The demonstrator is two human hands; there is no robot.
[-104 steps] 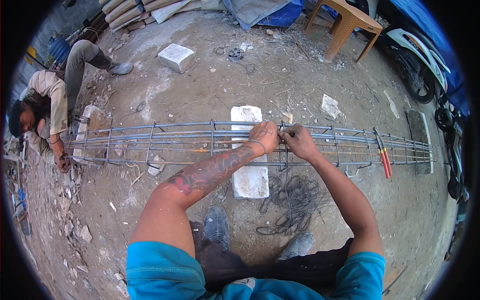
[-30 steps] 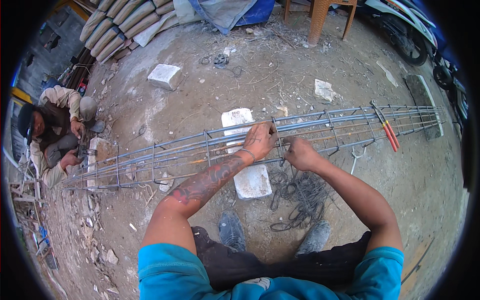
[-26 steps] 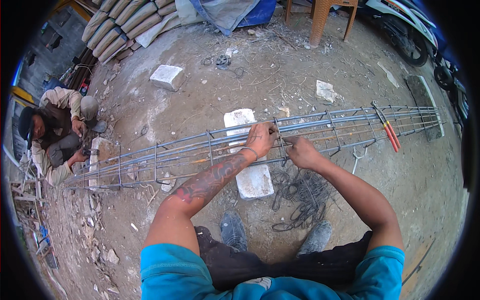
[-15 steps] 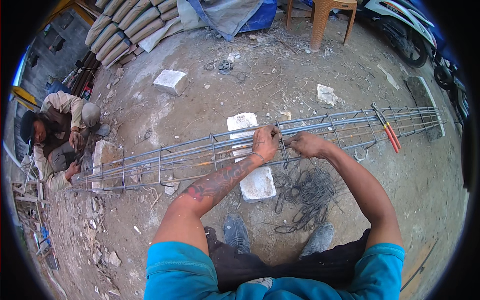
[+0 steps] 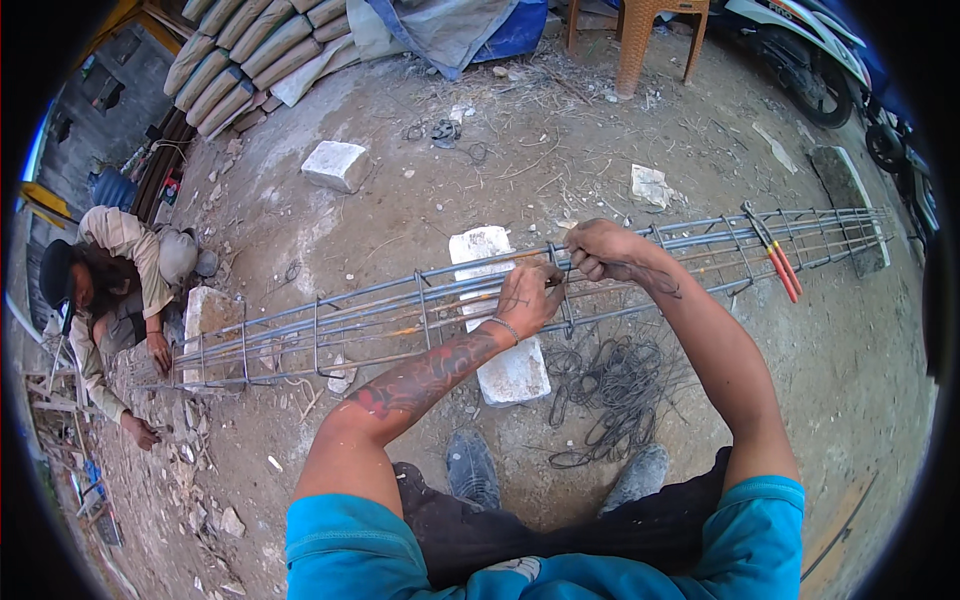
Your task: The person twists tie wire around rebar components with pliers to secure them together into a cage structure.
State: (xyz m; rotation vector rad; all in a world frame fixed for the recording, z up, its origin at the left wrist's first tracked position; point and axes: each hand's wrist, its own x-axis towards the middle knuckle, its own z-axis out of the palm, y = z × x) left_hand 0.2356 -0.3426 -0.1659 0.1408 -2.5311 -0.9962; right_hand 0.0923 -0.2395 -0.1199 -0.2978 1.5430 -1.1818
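Note:
A long steel rebar cage (image 5: 385, 298) with square stirrups runs across in front of me, over a white block (image 5: 513, 372). My left hand (image 5: 530, 298) is closed in a pinch at the cage, beside a stirrup (image 5: 568, 312). Close to it on the right, my right hand (image 5: 603, 250) is closed too, over the far bars. Whatever the fingertips pinch is too small to make out. Farther right, pincers (image 5: 779, 262) with red and yellow handles hang on the cage. A tangle of dark thin wire (image 5: 622, 395) lies on the ground before my feet.
A co-worker (image 5: 120, 285) crouches at the cage's left end near another block (image 5: 212, 330). Beyond the cage are a loose white block (image 5: 336, 166), stacked sacks (image 5: 265, 45), a brown plastic chair (image 5: 635, 45) and a motorbike (image 5: 800, 70). A slab (image 5: 850, 200) supports the right end.
My right hand has risen from beside the stirrup to above the far bars. My left hand has shifted slightly nearer to me. The co-worker now reaches lower, one hand toward the ground.

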